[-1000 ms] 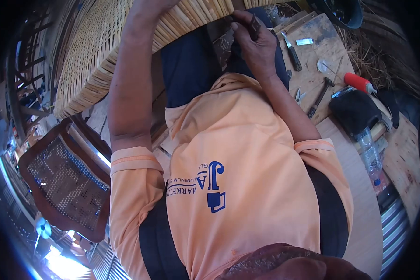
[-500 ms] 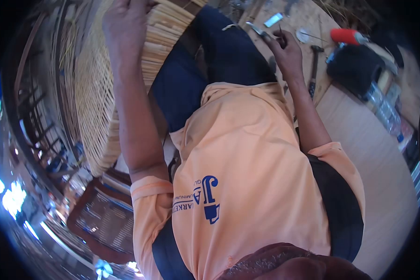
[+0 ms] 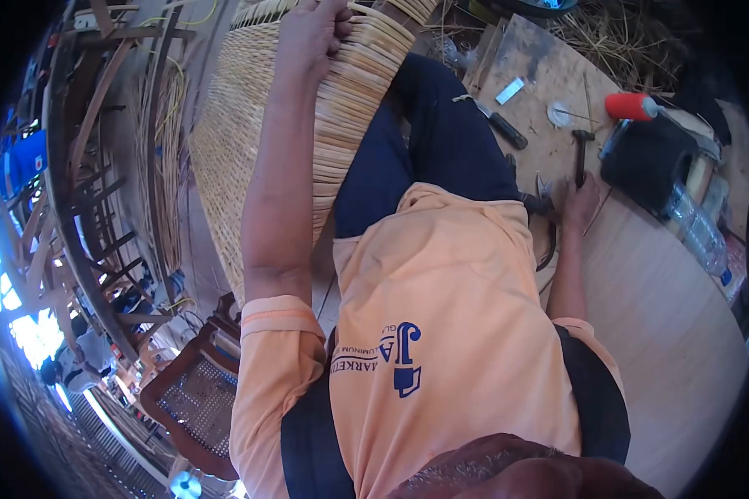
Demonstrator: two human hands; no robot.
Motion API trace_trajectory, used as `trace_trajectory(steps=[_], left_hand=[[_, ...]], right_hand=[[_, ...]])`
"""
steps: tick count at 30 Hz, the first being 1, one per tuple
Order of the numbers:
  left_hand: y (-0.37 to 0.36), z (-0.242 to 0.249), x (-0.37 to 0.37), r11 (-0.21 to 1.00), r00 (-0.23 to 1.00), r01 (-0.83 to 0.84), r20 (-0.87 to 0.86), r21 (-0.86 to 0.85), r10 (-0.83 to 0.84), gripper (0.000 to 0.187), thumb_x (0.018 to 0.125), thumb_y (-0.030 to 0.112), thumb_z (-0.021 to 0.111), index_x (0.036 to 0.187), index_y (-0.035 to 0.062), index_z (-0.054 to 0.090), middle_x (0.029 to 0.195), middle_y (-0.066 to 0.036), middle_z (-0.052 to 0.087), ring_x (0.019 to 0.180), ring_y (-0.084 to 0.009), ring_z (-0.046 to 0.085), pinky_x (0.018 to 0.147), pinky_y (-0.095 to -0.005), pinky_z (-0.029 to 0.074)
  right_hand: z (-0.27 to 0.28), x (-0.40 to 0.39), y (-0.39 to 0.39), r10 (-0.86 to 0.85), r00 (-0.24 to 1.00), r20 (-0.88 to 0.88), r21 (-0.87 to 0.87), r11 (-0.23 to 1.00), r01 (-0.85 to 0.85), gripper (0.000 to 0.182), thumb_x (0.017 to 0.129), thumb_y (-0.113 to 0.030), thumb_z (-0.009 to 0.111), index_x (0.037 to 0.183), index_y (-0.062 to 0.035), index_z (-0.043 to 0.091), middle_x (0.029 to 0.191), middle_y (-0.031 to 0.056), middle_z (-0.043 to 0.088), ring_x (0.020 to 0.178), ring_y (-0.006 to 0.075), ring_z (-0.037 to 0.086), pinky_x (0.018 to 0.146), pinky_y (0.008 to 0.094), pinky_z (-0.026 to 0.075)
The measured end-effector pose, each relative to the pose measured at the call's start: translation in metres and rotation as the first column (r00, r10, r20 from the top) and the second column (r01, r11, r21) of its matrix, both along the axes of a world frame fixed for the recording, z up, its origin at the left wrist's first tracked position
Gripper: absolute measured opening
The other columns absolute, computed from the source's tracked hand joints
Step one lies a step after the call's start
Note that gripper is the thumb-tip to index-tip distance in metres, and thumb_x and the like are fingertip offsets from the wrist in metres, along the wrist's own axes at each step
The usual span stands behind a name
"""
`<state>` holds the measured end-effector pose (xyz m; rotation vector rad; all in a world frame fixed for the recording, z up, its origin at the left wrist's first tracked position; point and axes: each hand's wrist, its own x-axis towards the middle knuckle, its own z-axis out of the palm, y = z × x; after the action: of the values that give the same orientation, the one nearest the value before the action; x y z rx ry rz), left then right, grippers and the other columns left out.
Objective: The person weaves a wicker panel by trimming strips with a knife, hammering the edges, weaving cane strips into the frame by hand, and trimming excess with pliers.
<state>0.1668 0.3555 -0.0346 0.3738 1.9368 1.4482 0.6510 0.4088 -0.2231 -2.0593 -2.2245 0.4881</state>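
My left hand (image 3: 312, 40) is closed on the upper edge of a pale woven wicker panel (image 3: 245, 125), its fingers curled over the wrapped strands. The panel leans against my left leg. On the right, my right hand (image 3: 581, 201) is wrapped round the lower handle of a hammer (image 3: 581, 158), whose head lies on the wooden board (image 3: 541, 87). Just left of that hand are pincers or pliers (image 3: 543, 188), partly hidden. A knife (image 3: 506, 129) with a dark handle lies beside my right thigh.
On the board are a small light-coloured block (image 3: 509, 91) and a round clear lid (image 3: 559, 115). A red spool (image 3: 630, 106), a black case (image 3: 649, 162) and a plastic bottle (image 3: 697, 229) stand farther right. A cane-seated chair (image 3: 193, 399) is at lower left.
My right hand has let go of the knife, moved back towards me and closed on the hammer. My left hand remains on the panel; the whole view has shifted.
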Motion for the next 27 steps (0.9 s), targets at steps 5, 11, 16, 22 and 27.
trace_trajectory(steps=[5,11,16,22,27], left_hand=[[0.006,0.001,0.004,0.985,0.994,-0.018,-0.105,-0.174,0.0,0.025,0.086,0.021,0.056,0.065,0.0067,0.058,0.052,0.0,0.051,0.04,-0.0095,0.041,0.038,-0.0254,0.031],[-0.007,-0.023,0.003,0.998,0.947,0.021,-0.322,0.057,-0.001,0.033,0.092,0.025,0.059,0.065,0.0062,0.059,0.053,0.0,0.051,0.046,-0.0071,0.043,0.043,-0.0244,0.033],[0.002,-0.049,-0.007,0.959,0.964,0.033,-0.264,0.281,0.045,0.032,0.092,0.025,0.062,0.066,0.0062,0.059,0.056,0.0,0.052,0.048,-0.0082,0.045,0.045,-0.0249,0.036],[0.016,-0.068,-0.021,0.975,0.957,-0.063,-0.264,0.213,0.119,0.027,0.089,0.02,0.063,0.066,0.0062,0.058,0.057,-0.001,0.052,0.047,-0.0105,0.046,0.045,-0.0258,0.036],[0.016,-0.073,-0.03,0.966,0.969,-0.134,-0.176,0.219,0.175,0.025,0.088,0.02,0.064,0.069,0.0058,0.058,0.056,-0.002,0.052,0.044,-0.0123,0.046,0.04,-0.0293,0.035]], right_hand=[[-0.015,0.025,-0.001,-0.05,0.997,-0.061,-0.05,0.998,0.047,0.03,0.091,-0.022,0.055,0.115,-0.0038,0.058,0.104,0.0192,0.062,0.104,0.035,0.057,0.089,0.0427,0.044],[0.048,-0.003,0.013,-0.176,0.852,-0.493,0.053,0.971,0.231,0.03,0.097,-0.023,0.048,0.113,0.0018,0.056,0.098,0.0167,0.061,0.084,0.0251,0.06,0.078,0.0365,0.048],[0.176,-0.116,0.015,-0.454,-0.228,-0.861,-0.396,0.881,-0.258,0.031,0.099,-0.027,0.046,0.117,-0.0027,0.05,0.073,0.0044,0.051,0.061,0.015,0.052,0.056,0.0291,0.045],[0.133,-0.235,-0.07,-0.818,-0.055,-0.573,-0.636,0.486,-0.599,0.032,0.092,-0.035,0.061,0.088,-0.006,0.049,0.06,0.0004,0.044,0.047,0.0126,0.047,0.043,0.028,0.042],[0.12,-0.256,-0.102,-0.838,-0.039,-0.544,-0.707,0.483,-0.516,0.032,0.093,-0.037,0.059,0.089,-0.0071,0.048,0.061,0.0017,0.046,0.047,0.0137,0.049,0.041,0.028,0.043]])
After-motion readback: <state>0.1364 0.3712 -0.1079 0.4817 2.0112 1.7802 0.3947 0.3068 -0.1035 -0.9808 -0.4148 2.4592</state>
